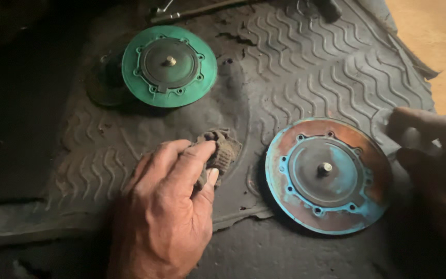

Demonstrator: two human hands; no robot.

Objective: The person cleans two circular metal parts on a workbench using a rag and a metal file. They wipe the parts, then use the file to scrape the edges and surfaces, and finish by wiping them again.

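Frayed rag, left hand, rusty disc

**Our two bare hands, up close**

So here's what we're working with: no gloves, no rings, no watch on us. Our left hand shows knobbly knuckles, raised veins and short nails, with grime in the creases. Our right hand is blurry and half in shadow, bare too. No sleeve reaches either wrist.
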